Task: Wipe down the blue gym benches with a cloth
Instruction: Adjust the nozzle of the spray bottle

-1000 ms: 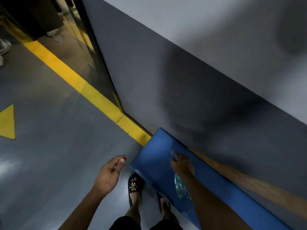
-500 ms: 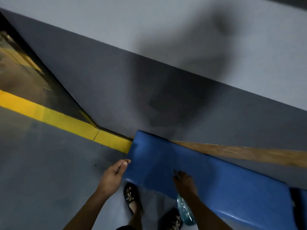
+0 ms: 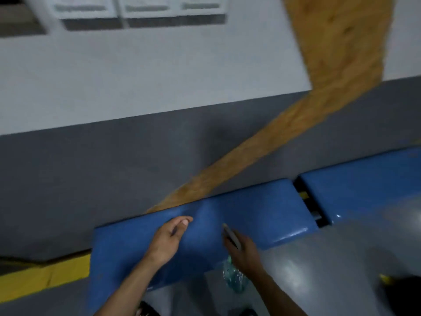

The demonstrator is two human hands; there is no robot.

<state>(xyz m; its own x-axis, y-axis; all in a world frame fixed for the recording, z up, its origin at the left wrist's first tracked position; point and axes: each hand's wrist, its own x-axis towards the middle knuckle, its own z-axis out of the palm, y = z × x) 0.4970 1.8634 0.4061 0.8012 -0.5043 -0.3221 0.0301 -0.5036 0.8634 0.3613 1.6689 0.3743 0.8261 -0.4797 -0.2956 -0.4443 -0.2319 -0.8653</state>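
Room: a gym corner with a wall (image 3: pixel 159 87) painted white above and grey below, a glossy grey floor (image 3: pixel 319 270), and a wooden plank (image 3: pixel 330 76) leaning across the wall on the right.
Floor marking: a yellow stripe (image 3: pixel 41 279) runs along the floor at far left, ending at the bench's end.
Near blue bench (image 3: pixel 262 213): its padded top lies against the wall, directly under both hands.
Left hand (image 3: pixel 168 238): hovers over or rests on the bench top with fingers loosely curled, holding nothing.
Right hand (image 3: pixel 243 249): gripping a plastic spray bottle (image 3: pixel 234 279), body hanging below the wrist, nozzle seemingly aimed forward over the pad.
Second blue bench (image 3: pixel 364 190): to the right, apart from the first by a dark gap.
Cloth: none can be made out in either hand; motion blur hides fine detail.
Step in hand: probably wetting the pad before wiping.
Doing it well: mist evenly along the top, keep spray off the wall and the plank, then wipe in long overlapping passes from one end to the gap, edges included.
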